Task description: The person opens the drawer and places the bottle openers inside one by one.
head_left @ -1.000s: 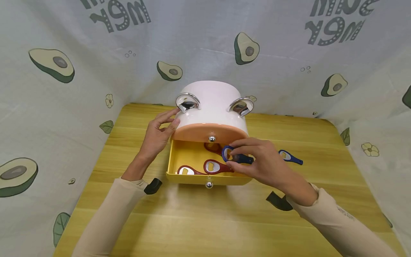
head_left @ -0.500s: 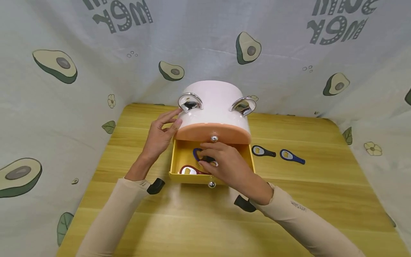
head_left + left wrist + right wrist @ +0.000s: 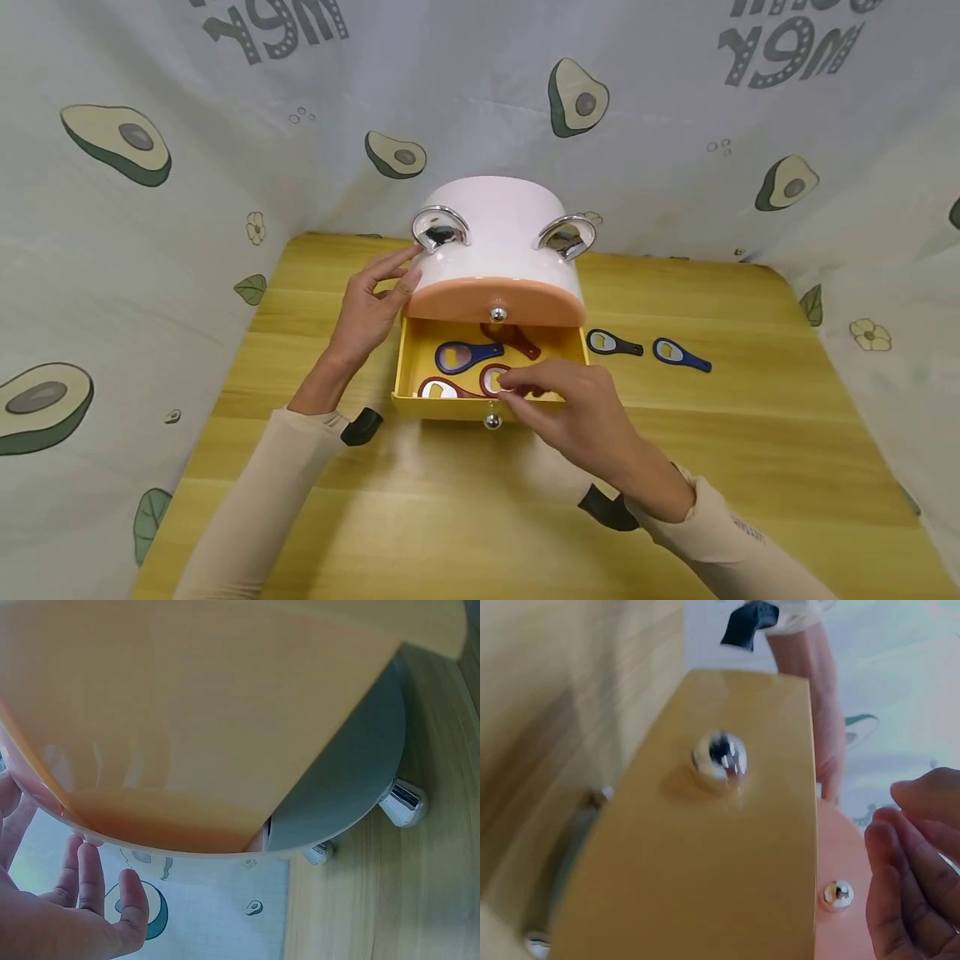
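My left hand (image 3: 366, 315) rests its fingers on the left side of a small white cabinet (image 3: 495, 233); the left wrist view shows them relaxed against its rim. The cabinet's yellow drawer (image 3: 442, 408) is pulled out. Inside it lie a blue bottle opener (image 3: 467, 357) and several red ones, including one red bottle opener (image 3: 438, 387) at the front left. My right hand (image 3: 581, 410) hovers over the drawer's front right, its fingertips overlapping another red bottle opener (image 3: 491, 379). Nothing shows between the right fingers (image 3: 885, 844) in the right wrist view.
To the right of the cabinet, a black bottle opener (image 3: 615, 342) and a second blue bottle opener (image 3: 681, 355) lie on the wooden table (image 3: 465, 517). An orange upper drawer (image 3: 457, 302) is closed. Two chrome eye-shaped pieces stick out above it. A patterned cloth (image 3: 480, 100) hangs behind.
My right hand has carried the blue bottle opener leftward into the drawer and let go of it there, then drawn back to the right. The left hand has kept its place.
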The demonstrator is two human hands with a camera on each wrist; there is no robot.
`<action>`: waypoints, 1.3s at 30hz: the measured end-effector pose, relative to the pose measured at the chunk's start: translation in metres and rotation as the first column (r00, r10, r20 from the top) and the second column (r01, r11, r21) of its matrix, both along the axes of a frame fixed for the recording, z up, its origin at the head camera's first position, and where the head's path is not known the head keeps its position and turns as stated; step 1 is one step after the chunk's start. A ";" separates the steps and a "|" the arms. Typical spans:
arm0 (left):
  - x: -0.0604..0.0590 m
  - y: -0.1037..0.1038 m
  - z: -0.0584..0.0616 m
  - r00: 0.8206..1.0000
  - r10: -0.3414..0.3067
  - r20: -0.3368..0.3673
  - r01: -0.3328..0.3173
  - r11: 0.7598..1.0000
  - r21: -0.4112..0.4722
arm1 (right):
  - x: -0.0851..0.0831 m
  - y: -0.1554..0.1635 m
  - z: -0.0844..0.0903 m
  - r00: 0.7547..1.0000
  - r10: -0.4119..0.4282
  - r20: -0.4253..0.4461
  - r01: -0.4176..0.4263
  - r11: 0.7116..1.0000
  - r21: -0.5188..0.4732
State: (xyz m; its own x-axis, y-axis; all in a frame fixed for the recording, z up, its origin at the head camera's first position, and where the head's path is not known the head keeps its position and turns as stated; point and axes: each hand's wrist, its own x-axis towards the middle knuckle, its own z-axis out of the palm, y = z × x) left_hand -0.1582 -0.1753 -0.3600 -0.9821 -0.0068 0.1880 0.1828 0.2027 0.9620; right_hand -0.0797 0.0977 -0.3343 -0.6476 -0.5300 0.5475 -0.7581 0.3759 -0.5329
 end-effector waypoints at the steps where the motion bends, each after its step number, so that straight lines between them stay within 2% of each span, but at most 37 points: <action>1: 0.000 0.000 0.000 1.000 0.000 0.000 0.000 1.000 0.001 | 0.004 0.001 -0.002 1.000 0.004 0.008 -0.004 1.000 -0.014; 4: -0.001 0.000 0.000 1.000 0.001 -0.001 -0.001 1.000 0.003 | 0.017 0.004 -0.013 0.999 0.023 0.040 -0.021 0.999 -0.046; 9: -0.001 0.000 -0.001 1.000 0.005 -0.001 -0.005 1.000 0.003 | 0.033 0.001 -0.041 0.996 0.035 0.086 -0.025 0.994 -0.108; 14: -0.003 -0.002 -0.001 1.000 0.011 -0.010 -0.010 1.000 0.009 | 0.035 -0.005 -0.067 0.987 0.008 0.159 0.019 0.985 -0.170; 19: -0.003 -0.002 -0.002 1.000 0.004 -0.006 -0.004 1.000 0.012 | 0.033 -0.009 -0.083 0.981 -0.037 0.192 0.076 0.977 -0.199; 22: -0.004 -0.001 -0.004 1.000 0.002 0.001 -0.002 1.000 0.006 | 0.033 -0.010 -0.091 0.978 -0.067 0.198 0.109 0.972 -0.209; 27: -0.004 -0.001 -0.004 1.000 0.001 0.001 -0.001 1.000 0.002 | 0.031 -0.011 -0.099 0.984 -0.083 0.160 0.122 0.960 -0.250; 39: -0.003 0.000 -0.004 1.000 -0.001 -0.007 0.001 1.000 0.020 | 0.019 -0.015 -0.102 0.984 -0.111 0.140 0.144 0.956 -0.255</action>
